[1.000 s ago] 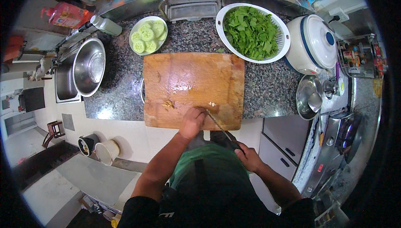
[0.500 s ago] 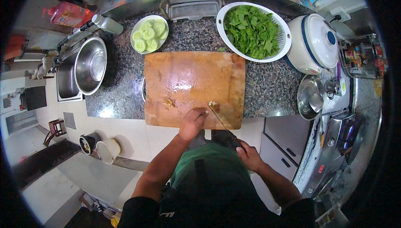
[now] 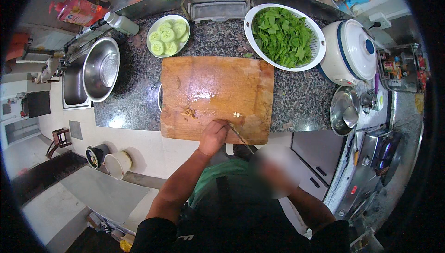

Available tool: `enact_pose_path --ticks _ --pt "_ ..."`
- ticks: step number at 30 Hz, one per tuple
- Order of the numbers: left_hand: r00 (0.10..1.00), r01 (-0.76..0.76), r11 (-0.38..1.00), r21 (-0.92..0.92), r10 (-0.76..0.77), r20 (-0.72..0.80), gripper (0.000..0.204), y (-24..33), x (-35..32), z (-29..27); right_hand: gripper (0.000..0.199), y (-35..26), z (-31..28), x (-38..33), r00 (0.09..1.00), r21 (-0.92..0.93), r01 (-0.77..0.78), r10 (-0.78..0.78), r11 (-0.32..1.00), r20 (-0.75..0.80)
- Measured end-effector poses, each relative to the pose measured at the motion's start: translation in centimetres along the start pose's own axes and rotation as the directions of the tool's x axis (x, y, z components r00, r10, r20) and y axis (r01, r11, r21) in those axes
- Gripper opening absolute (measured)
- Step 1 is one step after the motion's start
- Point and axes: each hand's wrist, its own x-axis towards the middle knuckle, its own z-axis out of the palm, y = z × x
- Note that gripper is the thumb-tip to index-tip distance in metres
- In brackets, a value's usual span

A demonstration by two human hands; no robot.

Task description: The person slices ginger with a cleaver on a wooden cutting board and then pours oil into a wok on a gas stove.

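On the near edge of the wooden cutting board (image 3: 213, 81), my left hand (image 3: 214, 136) is closed with its fingertips down; what they pinch is hidden. A knife (image 3: 242, 138) slants across the board's near edge, its tip beside those fingertips. Its handle end runs into my right hand (image 3: 277, 172), which is heavily blurred but appears wrapped round it. Small white pieces (image 3: 237, 115), like chopped garlic, lie just beyond the blade. Brownish scraps (image 3: 188, 113) rest left of them.
Behind the board stand a plate of cucumber slices (image 3: 157, 47) and a white colander (image 3: 320, 51) of leafy greens. A rice cooker (image 3: 340, 44) and a metal bowl (image 3: 338, 118) are at right. A steel basin (image 3: 95, 88) sits by the sink at left.
The knife has drawn back toward me, leaving the white pieces lying apart from its tip. My left fingertips have curled down closer to the blade. The view has shifted slightly.
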Motion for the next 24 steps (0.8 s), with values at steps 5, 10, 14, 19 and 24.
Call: enact_pose_path --ticks 5,10,14,19,24 --pt "0.998 0.028 0.999 0.041 -0.030 0.049 0.018 -0.3 -0.4 0.2 0.047 -0.4 0.6 0.9 0.996 -0.157 0.053 -0.064 0.986 -0.070" --pt "0.958 0.284 0.950 -0.132 -0.286 0.003 0.016 0.0 -1.9 -0.3 0.049 -1.4 0.2 -0.7 0.916 -0.469 0.185 -0.325 0.863 -0.236" --pt "0.928 0.344 0.921 -0.185 -0.363 -0.084 0.016 0.6 -0.2 -3.0 0.050 2.2 0.3 0.1 0.778 -0.770 0.241 -0.592 0.591 -0.210" --pt "0.981 0.122 0.992 -0.042 -0.114 0.155 0.028 2.5 4.9 -4.8 0.052 2.2 -0.9 0.3 0.733 -0.863 0.192 -0.653 0.468 -0.191" --pt "0.959 0.120 0.989 0.083 -0.138 0.249 0.036 0.4 6.4 -2.3 0.051 1.6 -2.2 -0.7 0.726 -0.896 0.193 -0.673 0.400 -0.144"
